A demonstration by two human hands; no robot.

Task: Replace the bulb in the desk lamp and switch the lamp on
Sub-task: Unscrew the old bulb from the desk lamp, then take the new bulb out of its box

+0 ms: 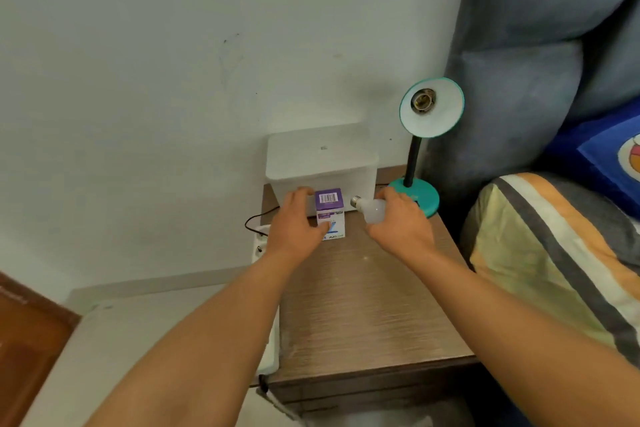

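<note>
A teal desk lamp (431, 107) stands at the back right of the wooden bedside table (363, 315), its shade tilted toward me with an empty socket (423, 100) showing. Its round teal base (420, 193) sits just behind my right hand. My right hand (398, 222) is closed around a white bulb (372, 210), whose metal screw cap points left. My left hand (298, 224) grips a purple and white bulb box (330, 210) standing on the table, barcode on top.
A white lidded plastic box (322, 159) stands against the wall behind the bulb box. A black cable (258, 218) and a white power strip (261, 243) hang off the table's left edge. A grey padded headboard (519, 80) and striped pillow (554, 253) lie to the right.
</note>
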